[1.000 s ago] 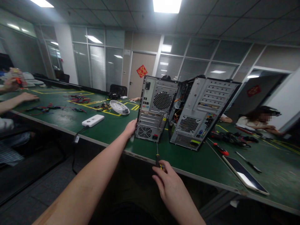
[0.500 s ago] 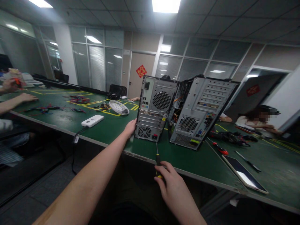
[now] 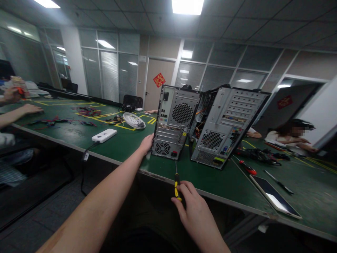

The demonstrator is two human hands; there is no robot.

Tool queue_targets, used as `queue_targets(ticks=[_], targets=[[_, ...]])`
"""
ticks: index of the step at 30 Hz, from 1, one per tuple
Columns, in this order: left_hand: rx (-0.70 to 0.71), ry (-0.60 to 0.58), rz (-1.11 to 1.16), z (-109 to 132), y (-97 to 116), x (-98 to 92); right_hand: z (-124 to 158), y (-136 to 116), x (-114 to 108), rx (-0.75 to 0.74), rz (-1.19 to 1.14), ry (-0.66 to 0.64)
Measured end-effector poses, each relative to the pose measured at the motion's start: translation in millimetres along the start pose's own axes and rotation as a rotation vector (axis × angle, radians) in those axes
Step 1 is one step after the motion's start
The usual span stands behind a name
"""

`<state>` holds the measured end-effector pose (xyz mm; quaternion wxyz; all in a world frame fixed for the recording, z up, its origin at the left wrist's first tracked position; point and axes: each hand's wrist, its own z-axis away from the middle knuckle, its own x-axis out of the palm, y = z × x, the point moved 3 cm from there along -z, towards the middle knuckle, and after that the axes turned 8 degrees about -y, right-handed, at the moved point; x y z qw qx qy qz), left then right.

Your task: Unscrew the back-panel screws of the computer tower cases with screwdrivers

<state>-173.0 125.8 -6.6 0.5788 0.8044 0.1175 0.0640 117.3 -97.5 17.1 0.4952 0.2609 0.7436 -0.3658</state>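
Two computer towers stand side by side on the green table, rear panels towards me. My left hand (image 3: 147, 144) lies against the lower left side of the left tower (image 3: 172, 121); its fingertips are hidden behind the case. My right hand (image 3: 185, 196) holds a black and yellow screwdriver (image 3: 177, 182) by the handle, between thumb and fingers. The screwdriver's tip reaches the lower rear edge of the left tower, near the red switch. The right tower (image 3: 221, 126) leans slightly in view, with its left side open and wires showing.
On the green table (image 3: 131, 151) are a white power bank (image 3: 104, 135) with a cable, a white basket (image 3: 134, 120), a red screwdriver (image 3: 247, 167), a pen (image 3: 278, 181), a phone (image 3: 274, 196) and black cables (image 3: 263, 154). Other people's arms rest at far left; another person sits at right.
The screwdriver handle has turned, showing more of its yellow part. The fingers of my right hand have shifted slightly on it. My left hand has not moved.
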Motion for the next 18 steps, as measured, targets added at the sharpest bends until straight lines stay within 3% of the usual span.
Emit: queue_targets(ticks=[8,18], targets=[[-0.004,-0.003,0.014,0.8,0.2,0.0,-0.6,-2.4,7.1,-0.084,0.063,-0.002],[0.020,0.001,-0.008,2.4,4.8,0.8,4.6,-3.7,4.4,-0.061,0.044,-0.065]])
